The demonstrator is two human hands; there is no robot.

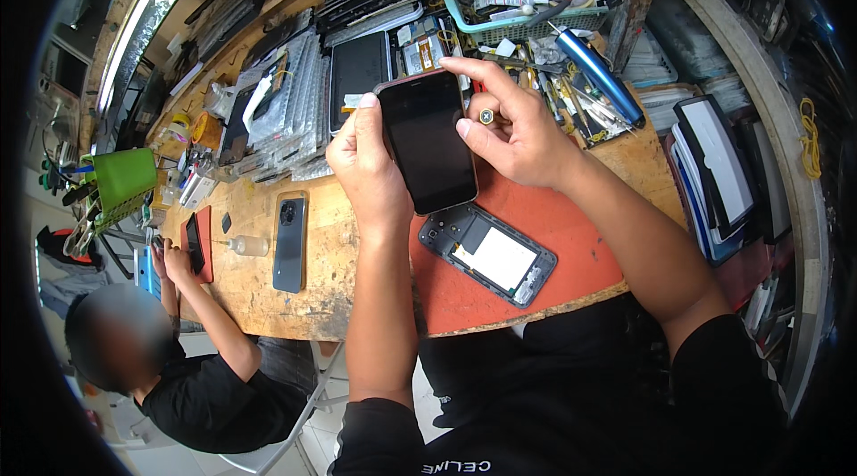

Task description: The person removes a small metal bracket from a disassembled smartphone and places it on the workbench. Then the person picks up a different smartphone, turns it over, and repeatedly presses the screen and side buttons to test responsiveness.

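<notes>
Both my hands hold a smartphone point(430, 141) with a dark screen, raised and slightly tilted above the bench. My left hand point(369, 168) is closed around its left side, thumb on the front edge. At its right side, my right hand point(518, 132) has the index finger at the top corner and the thumb at the edge. A small gold-rimmed round thing point(486, 116) shows among the right hand's curled fingers; I cannot tell whether it is a ring or a tool's end. Below lies an opened phone body point(491, 255) with a white panel, on a red mat point(446, 302).
Left on the wooden bench point(241, 275) lie another phone point(290, 242) and a small bottle point(248, 246). Stacked phone parts in plastic sleeves point(290, 110), a green basket point(491, 30) of supplies and a blue cylindrical tool point(600, 74) are behind. A co-worker point(205, 387) sits at left.
</notes>
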